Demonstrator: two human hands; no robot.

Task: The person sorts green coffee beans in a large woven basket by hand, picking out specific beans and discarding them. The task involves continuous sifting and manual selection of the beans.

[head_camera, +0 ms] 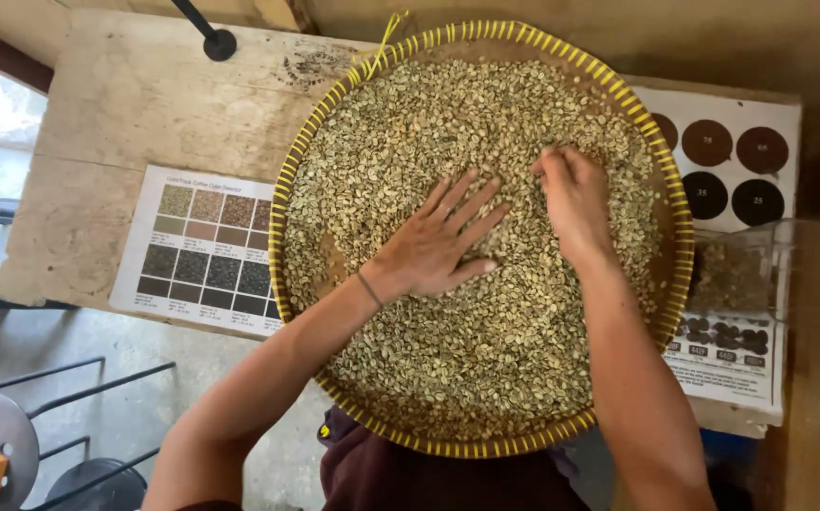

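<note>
While my left hand (438, 241) lies flat and open on the pale beans (448, 350) in the round basket (282, 218), my right hand (571, 194) pinches one; I go slow and spread thin.

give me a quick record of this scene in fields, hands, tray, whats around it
left hand: flat, fingers spread, palm down on the beans
right hand: fingertips bunched, pinching into the beans near the tray's upper right
beans: pale green, unroasted-looking, covering most of the tray
tray: round, woven, yellow striped rim, resting on a wooden table
colour chart: printed sheet of brown and grey swatches, left of the tray
circle chart: sheet with dark round patches, right of the tray, partly under it
clear container: right of the tray, contents unclear
</note>
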